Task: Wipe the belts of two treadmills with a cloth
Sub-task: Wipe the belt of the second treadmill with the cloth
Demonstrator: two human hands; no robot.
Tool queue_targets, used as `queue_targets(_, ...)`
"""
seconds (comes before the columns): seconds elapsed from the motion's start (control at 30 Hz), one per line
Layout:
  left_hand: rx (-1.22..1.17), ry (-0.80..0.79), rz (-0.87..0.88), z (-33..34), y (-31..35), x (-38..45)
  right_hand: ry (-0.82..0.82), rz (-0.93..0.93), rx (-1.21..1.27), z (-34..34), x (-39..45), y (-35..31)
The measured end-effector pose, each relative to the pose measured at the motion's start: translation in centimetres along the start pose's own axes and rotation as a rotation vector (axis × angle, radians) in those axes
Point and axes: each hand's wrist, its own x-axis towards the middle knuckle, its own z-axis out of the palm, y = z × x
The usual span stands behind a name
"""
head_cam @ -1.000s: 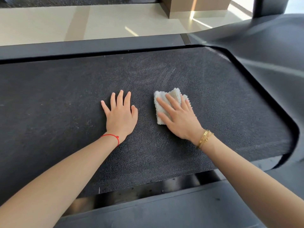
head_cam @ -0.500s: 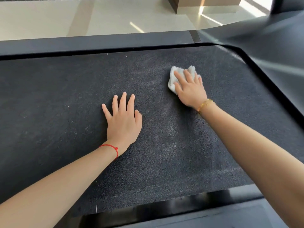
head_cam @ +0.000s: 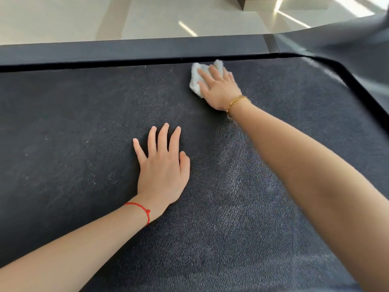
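While the left hand [head_cam: 163, 171] lies flat with its fingers straight and slightly spread on the middle of the dark treadmill belt [head_cam: 242, 218], its grip released and holding nothing, the right hand [head_cam: 219, 87] presses a white fluffy cloth [head_cam: 195, 81] down on the belt's far part, just beside the far edge. Its fingers lie extended over the cloth, pushing rather than clenching it; the cloth bunches out past the fingertips and to their left. A red string bracelet [head_cam: 145, 211] circles the left wrist and a gold bracelet [head_cam: 235, 102] the right. Beyond the belt's far edge runs a dark side rail [head_cam: 126, 49], and at the right a raised dark cover [head_cam: 347, 51] curves around the belt's corner. Pale streaks mark the belt between the arms. Past the rail lies a light tiled floor [head_cam: 73, 15] with sun stripes, and a wooden block [head_cam: 290, 2] stands on it.
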Motion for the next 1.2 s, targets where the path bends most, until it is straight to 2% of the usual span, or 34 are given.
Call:
queue_targets(0.17, -0.021, -0.005, -0.001, 0.0, 0.1, 0.0, 0.038, 0.267, -0.025, -2.7, -1.7, 10.1)
queue_targets(0.27, -0.031, -0.005, 0.0, 0.0, 0.1, 0.0, 0.058, 0.318, -0.006, -3.3, -3.9, 13.3)
queue_targets(0.4, -0.054, 0.004, -0.002, 0.3, -0.1, 0.0, 0.032, 0.22, 0.027, -2.7, -7.3, 11.3)
queue_targets(0.57, -0.063, 0.002, -0.002, 0.1, 0.2, -0.2, 0.028, -0.069, 0.045, -1.0, -16.2, 7.0)
queue_targets(0.63, -0.067, -0.004, -0.002, 0.0, 0.2, -0.3, 0.033, -0.115, 0.032, -0.6, -19.5, 7.1)
queue_targets(0.7, -0.071, -0.016, 0.0, -0.2, 0.2, -0.4, 0.069, -0.017, 0.028, -1.1, -21.3, 9.1)
queue_targets(0.83, -0.101, -0.022, 0.033, -0.4, 1.8, 0.1, 0.138, 0.346, 0.024, -2.9, -23.7, 13.9)
queue_targets(0.9, -0.144, -0.03, 0.071, -0.3, 4.0, 0.7, 0.137, 0.418, 0.023, -2.9, -24.8, 13.8)
queue_targets(1.0, -0.18, -0.048, 0.127, 0.0, 8.1, 1.7, 0.069, 0.229, -0.082, -1.9, -27.0, 10.8)
queue_targets(1.1, -0.2, -0.063, 0.141, 0.6, 11.2, 2.6, 0.041, 0.021, -0.003, -1.1, -30.8, 7.6)
queue_targets(1.2, -0.188, -0.066, 0.131, 1.2, 13.1, 3.2, 0.03, 0.012, 0.034, -1.0, -32.3, 8.2)
